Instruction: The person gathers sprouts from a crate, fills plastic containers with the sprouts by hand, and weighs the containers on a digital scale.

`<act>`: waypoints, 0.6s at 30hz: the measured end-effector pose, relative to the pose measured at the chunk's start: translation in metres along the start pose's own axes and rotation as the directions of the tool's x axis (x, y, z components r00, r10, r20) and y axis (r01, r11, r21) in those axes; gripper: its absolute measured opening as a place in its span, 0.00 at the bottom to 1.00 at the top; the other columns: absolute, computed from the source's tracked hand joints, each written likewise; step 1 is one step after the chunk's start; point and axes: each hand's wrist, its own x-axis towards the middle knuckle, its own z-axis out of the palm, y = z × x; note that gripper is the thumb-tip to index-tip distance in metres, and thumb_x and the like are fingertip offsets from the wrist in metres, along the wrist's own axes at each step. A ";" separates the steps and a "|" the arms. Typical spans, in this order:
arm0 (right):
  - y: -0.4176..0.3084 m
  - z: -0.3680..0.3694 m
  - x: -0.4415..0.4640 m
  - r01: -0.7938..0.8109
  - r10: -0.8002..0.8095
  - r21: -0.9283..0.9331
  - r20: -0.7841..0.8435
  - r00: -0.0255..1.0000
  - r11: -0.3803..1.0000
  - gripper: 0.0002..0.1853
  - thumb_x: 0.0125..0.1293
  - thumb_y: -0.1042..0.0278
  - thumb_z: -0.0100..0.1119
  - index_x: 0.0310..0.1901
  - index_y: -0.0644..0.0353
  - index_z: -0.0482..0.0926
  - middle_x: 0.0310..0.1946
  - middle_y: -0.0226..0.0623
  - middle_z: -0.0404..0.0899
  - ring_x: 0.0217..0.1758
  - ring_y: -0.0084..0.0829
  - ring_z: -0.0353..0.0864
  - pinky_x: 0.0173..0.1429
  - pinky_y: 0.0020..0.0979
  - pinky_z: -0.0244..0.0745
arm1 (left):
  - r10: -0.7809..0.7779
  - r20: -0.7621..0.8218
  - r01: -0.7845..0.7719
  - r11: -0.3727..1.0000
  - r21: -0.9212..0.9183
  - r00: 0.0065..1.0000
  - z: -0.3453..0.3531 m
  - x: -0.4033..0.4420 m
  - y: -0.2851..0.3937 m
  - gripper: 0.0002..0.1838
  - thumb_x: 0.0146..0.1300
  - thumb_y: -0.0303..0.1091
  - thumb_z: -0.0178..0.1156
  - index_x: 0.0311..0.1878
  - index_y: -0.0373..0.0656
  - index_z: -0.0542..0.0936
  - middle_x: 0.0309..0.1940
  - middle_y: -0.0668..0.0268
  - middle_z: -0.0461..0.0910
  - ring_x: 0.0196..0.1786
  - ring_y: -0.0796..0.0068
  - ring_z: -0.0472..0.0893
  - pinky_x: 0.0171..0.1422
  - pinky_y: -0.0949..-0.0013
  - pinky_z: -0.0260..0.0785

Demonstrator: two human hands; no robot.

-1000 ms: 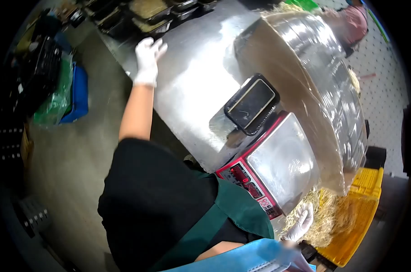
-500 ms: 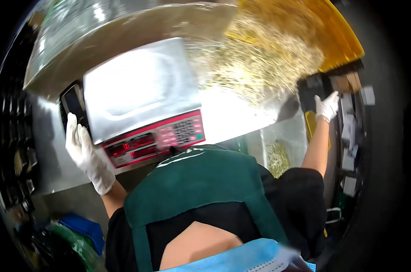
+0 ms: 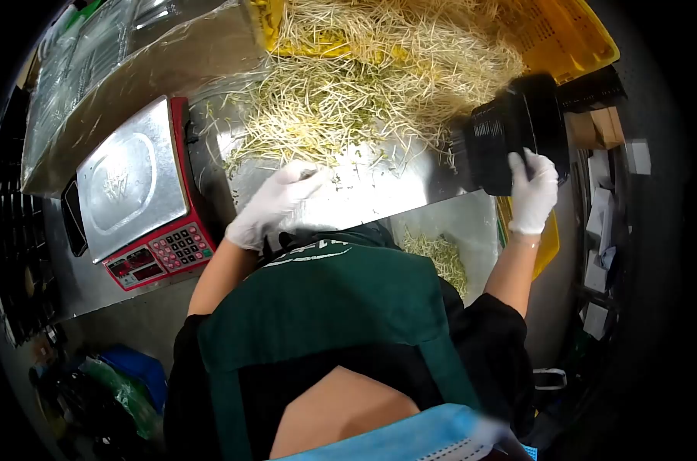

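My left hand (image 3: 279, 201), in a white glove, is over the steel table near the front edge of a pile of bean sprouts (image 3: 348, 100); its fingers are curled and what they hold, if anything, is hidden. My right hand (image 3: 533, 188), also gloved, grips the near edge of a black plastic tray (image 3: 510, 131), which is tilted and partly blurred at the right end of the pile. Left of my left hand stands a red scale (image 3: 160, 253) with a bare metal plate (image 3: 129, 180).
A yellow crate (image 3: 571, 38) lies behind the sprouts at the right. Clear plastic packaging (image 3: 95, 54) stands at the back left. A black tray (image 3: 73, 219) sits left of the scale. Below the table's front edge is a bin with sprouts (image 3: 441, 257).
My left hand has moved right from beside the scale to the sprouts, and its fingers have curled. My right hand, open before, has taken hold of the black tray. The view has turned toward the sprouts.
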 end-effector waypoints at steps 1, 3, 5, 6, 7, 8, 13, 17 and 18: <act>-0.035 -0.009 0.005 0.219 -0.221 0.041 0.073 0.972 0.975 0.07 0.54 0.72 0.67 0.36 0.54 0.84 0.27 0.35 0.80 0.34 0.36 0.80 0.40 0.34 0.74 | -0.074 0.116 0.054 0.985 0.166 0.991 -0.007 -0.005 0.018 0.26 0.70 0.41 0.55 0.66 0.41 0.64 0.50 0.66 0.76 0.48 0.78 0.77 0.50 0.76 0.70; -0.090 -0.002 0.002 0.426 -0.476 0.215 0.456 0.752 0.879 0.07 0.54 0.72 0.59 0.35 0.54 0.83 0.22 0.37 0.79 0.27 0.38 0.79 0.33 0.37 0.74 | 0.184 0.030 -0.169 0.948 -0.271 0.982 0.011 -0.014 0.027 0.32 0.70 0.44 0.54 0.72 0.43 0.58 0.61 0.63 0.69 0.58 0.73 0.73 0.60 0.69 0.67; -0.121 0.030 -0.024 0.616 -0.757 0.441 0.383 0.529 0.653 0.07 0.59 0.66 0.58 0.38 0.54 0.82 0.23 0.36 0.79 0.28 0.38 0.79 0.34 0.37 0.74 | 0.206 -0.131 -0.242 0.875 -0.419 0.970 0.031 -0.014 0.034 0.33 0.64 0.44 0.59 0.68 0.40 0.63 0.58 0.63 0.71 0.59 0.72 0.72 0.63 0.66 0.65; -0.124 0.044 -0.041 0.569 -0.743 0.513 0.236 0.627 0.643 0.11 0.62 0.59 0.60 0.42 0.54 0.82 0.30 0.35 0.81 0.35 0.38 0.80 0.41 0.39 0.76 | 0.219 -0.259 -0.305 0.880 -0.364 0.941 0.024 -0.012 0.036 0.31 0.63 0.43 0.60 0.65 0.39 0.66 0.54 0.63 0.74 0.56 0.72 0.73 0.61 0.67 0.66; -0.124 0.039 -0.016 0.630 -0.814 0.579 0.105 0.571 0.517 0.24 0.59 0.49 0.63 0.52 0.56 0.79 0.38 0.36 0.81 0.43 0.39 0.79 0.48 0.40 0.76 | 0.232 -0.381 -0.357 0.884 -0.301 0.895 0.011 -0.013 0.038 0.29 0.61 0.42 0.62 0.62 0.37 0.69 0.51 0.63 0.76 0.53 0.72 0.75 0.60 0.67 0.67; -0.109 0.034 -0.004 0.586 -0.679 0.474 0.034 0.734 0.657 0.31 0.56 0.45 0.65 0.55 0.58 0.76 0.41 0.39 0.80 0.46 0.40 0.78 0.51 0.40 0.75 | 0.282 -0.505 -0.434 0.876 -0.211 0.815 0.001 -0.022 0.044 0.27 0.61 0.41 0.62 0.60 0.37 0.71 0.48 0.64 0.77 0.50 0.72 0.76 0.59 0.67 0.67; 0.043 0.025 -0.007 -0.150 0.362 -0.439 0.451 0.816 0.886 0.38 0.56 0.40 0.63 0.59 0.63 0.73 0.39 0.50 0.83 0.41 0.48 0.83 0.48 0.43 0.77 | 0.477 -0.772 -0.662 0.743 0.099 0.420 -0.082 -0.112 0.056 0.20 0.65 0.34 0.57 0.58 0.35 0.75 0.52 0.57 0.78 0.55 0.62 0.78 0.59 0.62 0.73; 0.044 0.025 -0.021 -0.171 0.464 -0.577 0.409 0.786 0.798 0.27 0.59 0.44 0.58 0.47 0.62 0.79 0.34 0.52 0.83 0.38 0.50 0.83 0.46 0.45 0.78 | 0.164 -0.922 -0.664 0.738 -0.121 0.351 -0.153 -0.172 0.039 0.24 0.62 0.37 0.61 0.59 0.36 0.74 0.56 0.50 0.75 0.56 0.55 0.78 0.59 0.45 0.74; 0.046 0.022 -0.018 -0.235 0.519 -0.591 0.372 0.769 0.771 0.24 0.60 0.45 0.56 0.43 0.61 0.81 0.34 0.52 0.83 0.39 0.50 0.83 0.46 0.45 0.77 | 0.129 -0.959 -0.652 0.755 -0.069 0.251 -0.162 -0.176 0.035 0.22 0.62 0.38 0.61 0.56 0.37 0.76 0.56 0.53 0.76 0.56 0.56 0.78 0.57 0.44 0.75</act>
